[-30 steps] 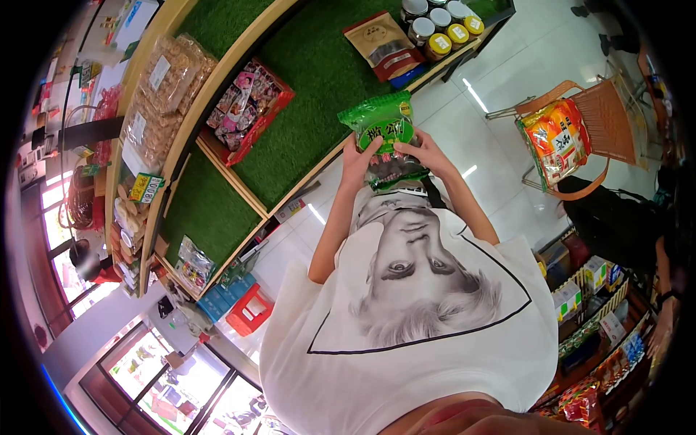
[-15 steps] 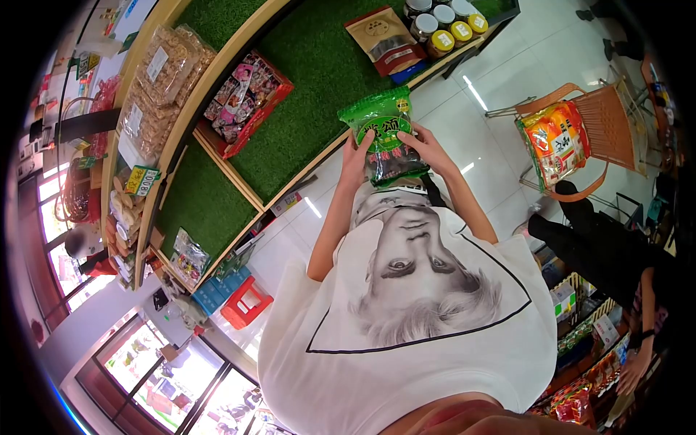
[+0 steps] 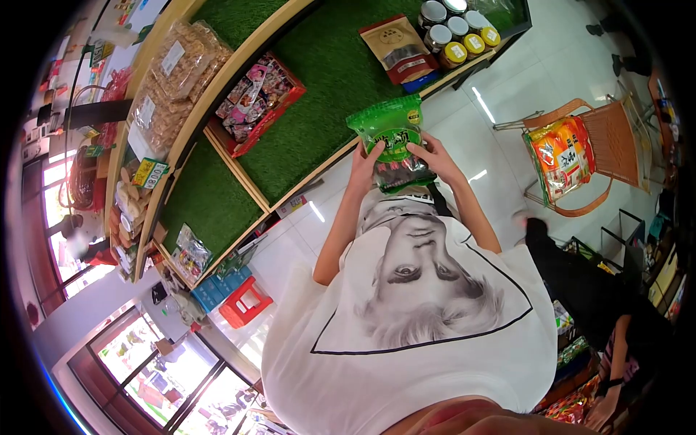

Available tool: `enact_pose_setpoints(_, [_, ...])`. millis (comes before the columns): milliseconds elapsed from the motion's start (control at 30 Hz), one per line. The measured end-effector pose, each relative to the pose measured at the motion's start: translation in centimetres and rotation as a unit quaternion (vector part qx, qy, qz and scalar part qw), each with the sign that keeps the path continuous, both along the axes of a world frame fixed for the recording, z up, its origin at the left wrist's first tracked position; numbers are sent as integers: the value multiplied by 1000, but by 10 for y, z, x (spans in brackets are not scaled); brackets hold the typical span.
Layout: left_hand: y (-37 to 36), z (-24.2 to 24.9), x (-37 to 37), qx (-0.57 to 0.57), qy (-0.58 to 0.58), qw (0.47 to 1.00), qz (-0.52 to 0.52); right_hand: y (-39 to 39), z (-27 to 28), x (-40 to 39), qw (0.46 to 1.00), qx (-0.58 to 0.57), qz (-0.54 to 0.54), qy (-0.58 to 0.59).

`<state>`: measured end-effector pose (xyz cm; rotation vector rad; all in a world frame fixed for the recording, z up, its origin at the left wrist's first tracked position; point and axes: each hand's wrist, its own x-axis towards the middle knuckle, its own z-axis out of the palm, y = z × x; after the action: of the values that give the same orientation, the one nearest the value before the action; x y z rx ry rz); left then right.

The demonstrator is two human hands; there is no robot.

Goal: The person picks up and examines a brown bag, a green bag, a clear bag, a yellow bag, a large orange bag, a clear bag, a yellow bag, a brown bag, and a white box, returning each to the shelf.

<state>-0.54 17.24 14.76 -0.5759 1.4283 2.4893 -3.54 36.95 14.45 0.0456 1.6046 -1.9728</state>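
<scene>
- My left hand (image 3: 362, 165) and right hand (image 3: 438, 156) both clasp a green snack bag (image 3: 391, 141), fingers closed around its lower edges, thumbs pressed on the front.
- The bag sits upright between the two hands, out in front of my white T-shirt (image 3: 413, 304), hanging over the edge of the shelf (image 3: 319, 80) lined with green turf.
- Beyond the fingers, further up the shelf, stand a brown pouch (image 3: 397, 47) and a cluster of jars (image 3: 457, 32) with yellow and white lids; none of them touch the bag.
- To the left of my left fingers lies a red tray of small packets (image 3: 254, 101), and beyond that, clear bags of biscuits (image 3: 177, 80).
- Off to the right of my right fingers, well apart, a big orange snack pack (image 3: 562, 156) rests in a basket (image 3: 612, 138) on the floor.
- Another person in dark clothes (image 3: 587, 283) stands to my right, near the lower racks.
- My worry: the hold is only at the bottom of the bag, so the top-heavy part could flop and slip out of the thumbs.
- Squeezing harder to stop that may crush whatever is inside.
- A swing forward could knock the jars, since they stand just beyond the bag near the shelf's front edge.
</scene>
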Motion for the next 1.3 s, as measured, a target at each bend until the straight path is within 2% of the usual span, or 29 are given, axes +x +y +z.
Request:
enact_pose_setpoints(400, [-4,-8,1,-36,-4,999,0,-3,-3,-3,1000,-22,2,-6])
enact_pose_setpoints(700, [2,6,-1,-103,32,994,-12,-5,-10,-5,1000,-12,-26,-2])
enact_pose_setpoints(900, [-16,-3,17,-173,20,985,10,-26,-20,0,994,-75,-2,-81])
enact_pose_setpoints(1067, [-43,-1,39,-159,-4,984,83,-62,-18,0,987,-89,59,-118])
enact_pose_setpoints(1300, [-90,-7,68,-124,-24,976,179,-124,-10,-2,988,-28,136,-69])
